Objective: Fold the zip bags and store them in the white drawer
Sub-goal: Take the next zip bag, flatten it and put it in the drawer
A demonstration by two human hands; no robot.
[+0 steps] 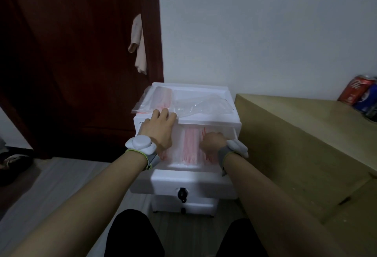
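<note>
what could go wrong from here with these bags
The stack of zip bags overhangs the cabinet top's left edge; the left hand at it could nudge it off. The right hand is down among the folded bags in the open white drawer and may knock rows out of fold. The loose clear bag might slide in unfolded.

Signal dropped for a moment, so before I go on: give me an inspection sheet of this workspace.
Surface: white cabinet top, bags lying on it.
Job's things: top drawer pulled open, rows of folded zip bags inside; flat zip bag stack and loose clear bag on top.
Clutter: red can and blue can on wooden table.
Grippers: left hand straight-fingered on the stack's near edge; right hand down among the folded bags, grip hidden.
Cables: nothing seen.
Surroundings: cloth hanging on dark door; shoe on floor.
</note>
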